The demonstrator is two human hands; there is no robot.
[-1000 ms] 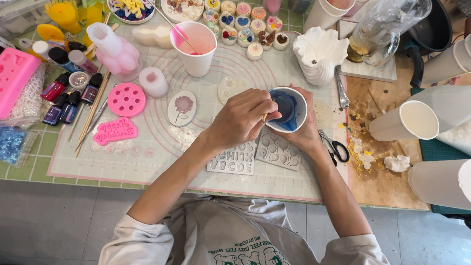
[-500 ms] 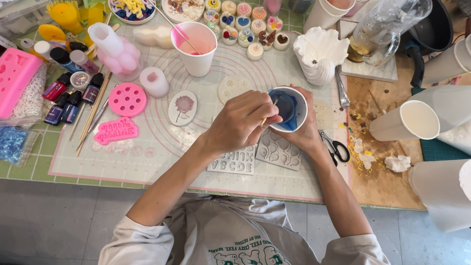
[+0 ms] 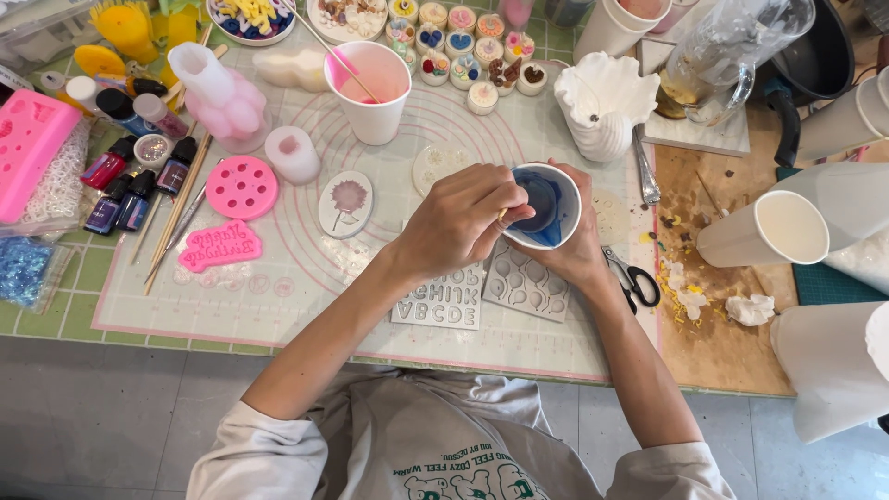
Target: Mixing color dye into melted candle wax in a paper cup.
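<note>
- R hand: wrapped round white cup w/ blue liquid, held above clear silicone moulds on pink-ringed mat
- L hand: fingers pinched on thin stick at cup rim; stick mostly hidden
- Nearby: scissors just R of R hand; pink-stained cup further back on surface

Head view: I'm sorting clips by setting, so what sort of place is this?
Probably a hobby craft table for casting wax or resin: pink silicone moulds, small dye bottles, and a cup of blue liquid being stirred by the left hand.
</note>
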